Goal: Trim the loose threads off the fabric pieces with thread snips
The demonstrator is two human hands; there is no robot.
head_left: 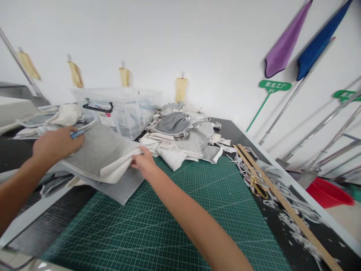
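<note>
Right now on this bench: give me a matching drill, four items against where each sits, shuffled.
Items:
1. cutting mat
2. clear storage box
3. wooden ruler
4. red basin

Places:
A. along the table's right edge, among trimmings
B. off the table, on the floor at right
C. at the back, by the wall
D. under the person's right forearm

Pairs: 1-D, 2-C, 3-A, 4-B
</note>
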